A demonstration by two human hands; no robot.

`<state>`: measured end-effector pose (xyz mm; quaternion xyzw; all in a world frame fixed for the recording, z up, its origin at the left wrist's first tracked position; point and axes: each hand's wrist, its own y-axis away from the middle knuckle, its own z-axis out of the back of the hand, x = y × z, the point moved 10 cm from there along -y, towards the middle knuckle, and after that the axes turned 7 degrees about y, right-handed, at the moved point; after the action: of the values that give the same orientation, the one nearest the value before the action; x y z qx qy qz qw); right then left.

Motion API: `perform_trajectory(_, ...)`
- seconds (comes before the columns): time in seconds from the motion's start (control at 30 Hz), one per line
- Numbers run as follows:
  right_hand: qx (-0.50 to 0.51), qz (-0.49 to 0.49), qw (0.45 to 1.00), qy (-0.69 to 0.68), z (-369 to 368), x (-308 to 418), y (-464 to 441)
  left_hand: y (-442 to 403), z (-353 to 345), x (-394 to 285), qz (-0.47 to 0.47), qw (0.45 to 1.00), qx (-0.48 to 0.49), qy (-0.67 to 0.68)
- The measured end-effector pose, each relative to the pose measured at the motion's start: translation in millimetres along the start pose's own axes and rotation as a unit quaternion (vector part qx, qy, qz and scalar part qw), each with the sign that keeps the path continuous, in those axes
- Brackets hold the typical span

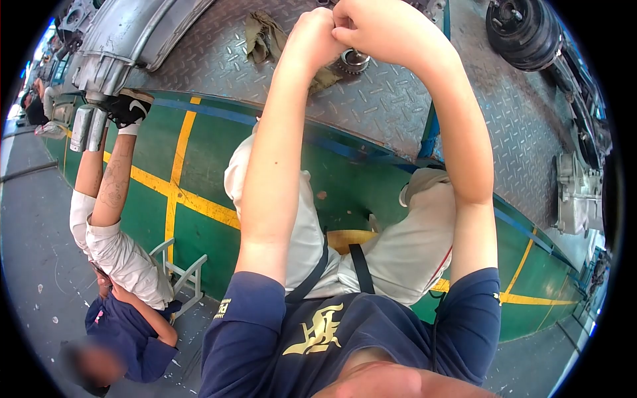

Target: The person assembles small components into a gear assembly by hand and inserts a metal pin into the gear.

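Note:
At the top edge, over the metal plate bench, my left hand and my right hand meet with their fingers curled together. Whatever they hold, if anything, is hidden by the fingers. Just below them a toothed metal ring lies on the diamond-pattern plate. A crumpled olive cloth rests to the left of my left hand, and another piece of cloth shows behind my left forearm, beside the ring.
A large metal housing stands at the upper left. To the right are a black drum and a cast metal part. A co-worker sits at the left near a pale metal stool frame.

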<state>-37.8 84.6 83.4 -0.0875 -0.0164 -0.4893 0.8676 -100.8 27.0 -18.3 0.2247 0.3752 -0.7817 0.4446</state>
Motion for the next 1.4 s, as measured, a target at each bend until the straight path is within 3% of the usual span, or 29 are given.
perform_trajectory(0.3,-0.005,0.001,1.000,-0.006,1.0,-1.3,0.1,5.3,5.2,-12.2,0.006,1.000,-0.021,0.018)
perform_trajectory(0.4,-0.012,0.004,1.000,-0.002,0.8,-3.9,0.0,5.3,4.5,-7.8,0.046,0.999,-0.014,0.001)
perform_trajectory(0.5,-0.046,-0.093,0.991,0.082,0.1,-25.5,-2.1,7.7,0.3,-3.8,0.097,0.995,0.033,-0.018)
perform_trajectory(0.6,-0.035,-0.028,0.999,-0.015,-11.5,-28.0,-8.0,8.1,6.7,-12.3,0.078,0.996,0.030,-0.036)
perform_trajectory(0.7,-0.015,-0.024,0.999,-0.025,-17.1,-31.5,-11.9,8.8,6.2,-11.2,0.093,0.994,0.043,-0.026)
perform_trajectory(0.9,-0.102,-0.015,0.994,-0.027,-13.3,-34.1,-17.2,7.2,2.6,0.2,0.084,0.995,0.005,0.049)
perform_trajectory(1.1,-0.101,0.000,0.994,-0.036,-14.2,-31.0,-18.2,4.1,-2.3,4.2,0.062,0.994,-0.001,0.092)
perform_trajectory(1.4,-0.100,0.021,0.993,-0.060,-20.3,-34.3,-25.0,7.4,-9.1,16.5,0.091,0.981,0.078,0.154)
